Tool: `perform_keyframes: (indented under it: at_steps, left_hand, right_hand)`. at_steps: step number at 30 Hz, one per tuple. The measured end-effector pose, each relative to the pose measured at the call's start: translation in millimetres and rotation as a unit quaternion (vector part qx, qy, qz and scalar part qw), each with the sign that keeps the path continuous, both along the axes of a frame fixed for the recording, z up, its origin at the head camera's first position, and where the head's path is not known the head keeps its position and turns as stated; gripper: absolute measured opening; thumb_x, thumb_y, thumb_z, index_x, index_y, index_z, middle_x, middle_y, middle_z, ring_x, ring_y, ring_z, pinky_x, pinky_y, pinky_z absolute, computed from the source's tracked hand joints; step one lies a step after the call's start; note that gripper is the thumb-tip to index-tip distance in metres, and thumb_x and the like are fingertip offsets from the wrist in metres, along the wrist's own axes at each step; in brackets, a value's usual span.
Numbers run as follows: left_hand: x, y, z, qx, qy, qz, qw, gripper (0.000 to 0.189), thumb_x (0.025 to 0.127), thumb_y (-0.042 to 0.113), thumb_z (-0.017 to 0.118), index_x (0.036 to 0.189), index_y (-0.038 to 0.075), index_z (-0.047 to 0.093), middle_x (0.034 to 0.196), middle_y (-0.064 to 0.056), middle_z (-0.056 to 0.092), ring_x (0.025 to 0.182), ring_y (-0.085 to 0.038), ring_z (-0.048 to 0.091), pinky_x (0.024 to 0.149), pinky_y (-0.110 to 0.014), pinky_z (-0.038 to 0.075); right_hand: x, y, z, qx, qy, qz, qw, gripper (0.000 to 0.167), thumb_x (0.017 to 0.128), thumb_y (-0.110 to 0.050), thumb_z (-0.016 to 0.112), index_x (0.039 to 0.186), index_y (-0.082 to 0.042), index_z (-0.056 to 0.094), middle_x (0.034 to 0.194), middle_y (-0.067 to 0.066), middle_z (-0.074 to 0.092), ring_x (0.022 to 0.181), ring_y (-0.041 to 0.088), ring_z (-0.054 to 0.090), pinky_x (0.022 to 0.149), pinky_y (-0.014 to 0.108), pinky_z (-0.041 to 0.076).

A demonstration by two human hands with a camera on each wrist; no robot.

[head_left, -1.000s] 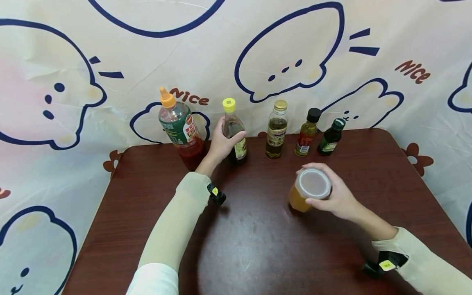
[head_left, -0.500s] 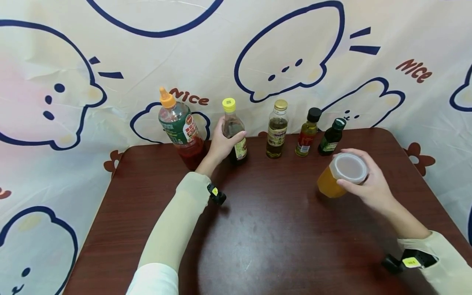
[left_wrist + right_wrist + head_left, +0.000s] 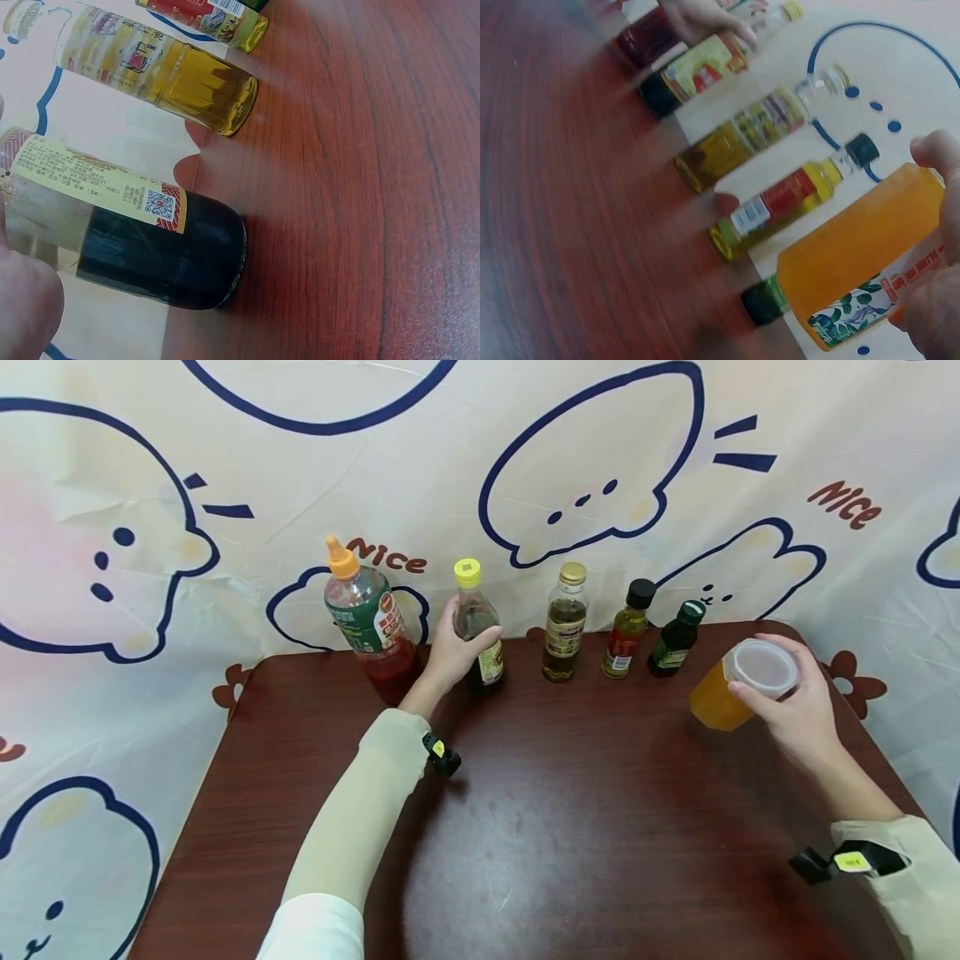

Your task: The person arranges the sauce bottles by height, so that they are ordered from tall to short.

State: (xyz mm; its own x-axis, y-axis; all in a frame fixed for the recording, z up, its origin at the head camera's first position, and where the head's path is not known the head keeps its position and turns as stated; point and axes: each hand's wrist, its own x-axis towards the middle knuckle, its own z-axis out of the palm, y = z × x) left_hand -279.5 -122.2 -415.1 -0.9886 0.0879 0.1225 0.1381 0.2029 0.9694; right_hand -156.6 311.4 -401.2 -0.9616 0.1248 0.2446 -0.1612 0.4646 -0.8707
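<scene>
At the back of the table, my left hand [image 3: 453, 652] grips a yellow-capped bottle of dark sauce [image 3: 491, 666], which stands upright. Its dark liquid and a label with a square code show in the left wrist view, where only the thumb side of the hand [image 3: 28, 304] appears. Over at the right, my right hand [image 3: 802, 706] holds a honey jar [image 3: 716, 697], amber inside under a pale translucent lid. The jar is tilted, and a shadow lies on the table below it. In the right wrist view its flowered label [image 3: 855, 311] shows, with fingers around the lid end.
Left of the sauce bottle stands a large orange-nozzled squeeze bottle of red sauce [image 3: 375, 631]. To the right stand a gold-capped oil bottle [image 3: 564, 631], a black-capped small bottle [image 3: 626, 635] and a dark green bottle [image 3: 675, 642]. A patterned cloth [image 3: 420, 477] hangs behind the table [image 3: 525, 827].
My right hand has carried the honey jar to the right and farther back, past the small bottles, and it has tilted more. My left hand stays on the sauce bottle.
</scene>
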Motion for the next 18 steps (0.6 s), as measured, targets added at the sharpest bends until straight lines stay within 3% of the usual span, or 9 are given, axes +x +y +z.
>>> perform_keyframes:
  at_steps: [5, 8, 12, 18]
  left_hand:
    - [-1.5, 0.4, -1.5, 0.004, 0.000, -0.001, 1.0000, 0.071, 0.092, 0.028, 0.077, 0.150, 0.017, 0.038, 0.144, -0.008, 0.050, 0.133, -0.026, 0.049, 0.111, -0.049, 0.041]
    - [-1.4, 0.9, -2.5, 0.006, 0.000, -0.001, 1.0000, 0.070, 0.092, 0.028, 0.077, 0.149, 0.016, 0.039, 0.144, -0.009, 0.051, 0.132, -0.026, 0.049, 0.111, -0.049, 0.042]
    - [-0.3, 1.0, -2.4, 0.004, -0.002, 0.002, 1.0000, 0.071, 0.091, 0.029, 0.078, 0.150, 0.016, 0.039, 0.144, -0.008, 0.050, 0.133, -0.026, 0.049, 0.111, -0.050, 0.042]
    - [-0.2, 0.3, -1.5, 0.004, 0.008, -0.001, 1.0000, 0.070, 0.091, 0.028, 0.077, 0.148, 0.016, 0.039, 0.145, -0.008, 0.049, 0.135, -0.025, 0.046, 0.112, -0.050, 0.039]
  right_hand:
    - [-14.5, 9.6, -2.7, -0.005, -0.019, -0.036, 0.9992, 0.068, 0.095, -0.015, 0.072, 0.153, -0.024, 0.038, 0.131, -0.017, 0.043, 0.115, 0.007, 0.043, 0.090, 0.011, 0.044]
    - [-24.9, 14.1, -6.1, -0.012, -0.036, -0.059, 0.9976, 0.068, 0.097, -0.022, 0.071, 0.154, -0.027, 0.034, 0.136, -0.013, 0.042, 0.118, 0.009, 0.041, 0.103, 0.022, 0.044]
    - [-38.6, 17.3, -11.4, -0.023, -0.062, -0.088, 0.9940, 0.072, 0.097, -0.033, 0.069, 0.157, -0.029, 0.028, 0.150, 0.004, 0.037, 0.128, 0.016, 0.038, 0.116, 0.039, 0.036]
    - [-59.3, 19.2, -18.0, -0.033, -0.091, -0.108, 0.9894, 0.079, 0.094, -0.044, 0.069, 0.158, -0.031, 0.024, 0.159, 0.012, 0.028, 0.136, 0.025, 0.034, 0.118, 0.044, 0.034]
